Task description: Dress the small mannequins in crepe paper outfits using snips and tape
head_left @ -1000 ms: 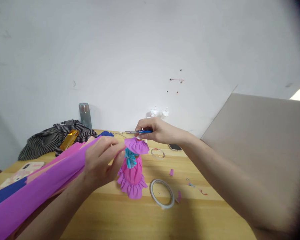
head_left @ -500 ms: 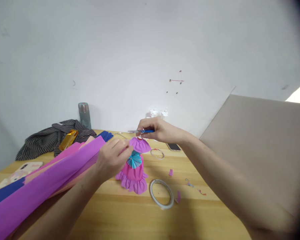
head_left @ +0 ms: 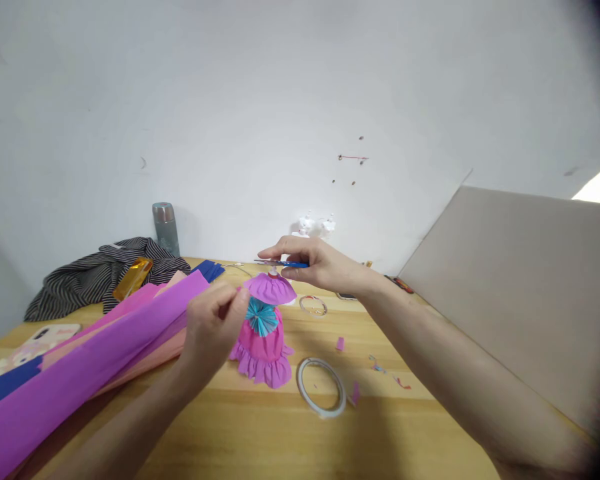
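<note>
My right hand (head_left: 313, 263) is closed around blue-handled scissors (head_left: 295, 264). Their thin metal blade points left, just over the top of a paper dress figure (head_left: 267, 343). The figure stands upright, with a purple ruffled cape (head_left: 271, 288), a pleated turquoise fan (head_left: 261, 317), a pink skirt and a purple frill at the hem. Beside the cape's left edge, my left hand (head_left: 214, 317) is curled with thumb and fingers pressed together. A tiny pink bit shows at its fingertips; I cannot make out what it grips.
Rolled purple and peach crepe paper (head_left: 95, 333) lies at the left, near a phone (head_left: 50, 337). A tape roll (head_left: 321, 388) and paper scraps (head_left: 356, 392) lie in front. Behind are striped cloth (head_left: 80, 280), a flask (head_left: 165, 227) and white figurines (head_left: 307, 225). A grey panel (head_left: 510, 280) stands right.
My left hand has moved slightly left and down, away from the figure. The right index finger has stretched forward along the scissors. The view has shifted a little.
</note>
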The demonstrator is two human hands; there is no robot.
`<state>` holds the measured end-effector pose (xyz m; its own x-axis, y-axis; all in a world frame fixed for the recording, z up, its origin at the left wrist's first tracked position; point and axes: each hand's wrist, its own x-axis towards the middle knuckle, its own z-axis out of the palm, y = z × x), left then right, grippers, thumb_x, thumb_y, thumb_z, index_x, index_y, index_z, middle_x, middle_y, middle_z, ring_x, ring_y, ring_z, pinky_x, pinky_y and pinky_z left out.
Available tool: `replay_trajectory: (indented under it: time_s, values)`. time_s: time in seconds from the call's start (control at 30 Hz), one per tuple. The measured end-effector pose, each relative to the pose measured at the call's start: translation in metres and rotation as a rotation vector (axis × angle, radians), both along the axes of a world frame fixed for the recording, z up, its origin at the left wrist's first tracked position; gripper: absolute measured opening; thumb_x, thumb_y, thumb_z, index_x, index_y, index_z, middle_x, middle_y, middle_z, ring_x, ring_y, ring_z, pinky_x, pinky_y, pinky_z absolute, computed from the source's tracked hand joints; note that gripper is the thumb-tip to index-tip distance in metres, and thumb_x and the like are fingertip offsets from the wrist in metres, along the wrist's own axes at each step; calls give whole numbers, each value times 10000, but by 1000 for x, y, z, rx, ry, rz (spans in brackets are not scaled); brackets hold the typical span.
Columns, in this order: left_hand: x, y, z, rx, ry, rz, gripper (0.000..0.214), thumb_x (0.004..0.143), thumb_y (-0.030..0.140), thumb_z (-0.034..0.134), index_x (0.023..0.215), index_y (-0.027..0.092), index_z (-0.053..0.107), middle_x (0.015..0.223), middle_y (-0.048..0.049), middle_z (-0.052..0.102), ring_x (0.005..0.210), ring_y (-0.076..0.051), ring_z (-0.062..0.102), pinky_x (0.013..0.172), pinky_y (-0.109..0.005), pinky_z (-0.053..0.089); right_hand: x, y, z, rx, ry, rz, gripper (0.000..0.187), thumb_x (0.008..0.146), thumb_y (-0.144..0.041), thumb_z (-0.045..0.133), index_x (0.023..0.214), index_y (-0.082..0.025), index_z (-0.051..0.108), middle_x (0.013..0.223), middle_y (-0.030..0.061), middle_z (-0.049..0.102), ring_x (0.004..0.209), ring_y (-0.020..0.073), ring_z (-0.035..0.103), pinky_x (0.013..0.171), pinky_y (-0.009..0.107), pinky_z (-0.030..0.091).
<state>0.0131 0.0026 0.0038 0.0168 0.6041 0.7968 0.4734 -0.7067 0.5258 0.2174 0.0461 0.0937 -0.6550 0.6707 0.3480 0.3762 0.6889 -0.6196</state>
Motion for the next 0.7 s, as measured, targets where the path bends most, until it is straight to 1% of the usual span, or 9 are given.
replay_trajectory:
  time_s: [0.1,0.2,0.27,0.37,0.43,0.5,0.57,0.63,0.7]
  values:
    - [-9,12,13,-18,-99,32,317,863,167,511,546,169,489,525,36,445,507,-90,410,485,-228,327,0,1,-1,-33,39,-6,354,808,-148,609,1157,-187,659,1098,84,633,966,168,595,776,303,486]
    - [-13,24,29,9,-39,3,186,818,177,589,633,162,607,588,36,508,510,-82,414,499,-223,346,4,2,-5,-39,129,-24,328,803,-159,608,1123,-192,667,1088,77,635,977,170,591,781,304,479]
    - [-9,29,40,9,52,-40,71,800,202,640,788,162,697,680,16,577,548,-87,458,517,-224,365,8,0,-9,-27,237,-96,266,808,-190,613,1066,-196,676,1031,60,639,946,166,589,773,301,468]
    - [5,33,51,18,160,-65,146,769,252,714,887,167,726,738,-3,620,618,-114,516,565,-243,400,18,-10,-22,5,370,-260,175,818,-280,632,965,-192,671,846,17,594,795,142,549,704,281,433]
    - [15,34,54,26,201,-47,130,751,240,739,861,171,726,722,-2,626,651,-131,539,598,-260,412,24,-19,-36,-27,426,-324,214,790,-359,672,903,-180,640,732,-8,524,669,122,472,613,258,383]
    - [23,35,55,27,221,-21,62,745,208,739,789,170,717,695,0,627,667,-142,550,616,-272,412,30,-25,-52,-97,493,-292,342,778,-487,664,909,-174,622,697,-13,471,602,113,397,530,245,309]
    - [27,36,53,19,228,-15,44,754,184,723,719,169,700,675,2,628,666,-143,550,618,-273,406,35,-29,-66,-221,554,-231,428,796,-582,604,914,-171,617,654,-17,443,550,107,337,492,247,250]
    - [27,38,52,5,221,-39,76,773,166,697,697,175,695,671,6,635,654,-134,543,610,-266,401,40,-30,-76,-290,560,-205,446,814,-599,577,888,-164,635,663,1,472,543,109,332,492,255,248]
    - [25,39,50,-7,199,-81,86,782,147,677,708,182,703,672,9,638,625,-119,527,585,-255,394,47,-30,-79,-282,517,-182,448,818,-597,586,862,-157,658,687,21,508,554,113,348,501,262,269]
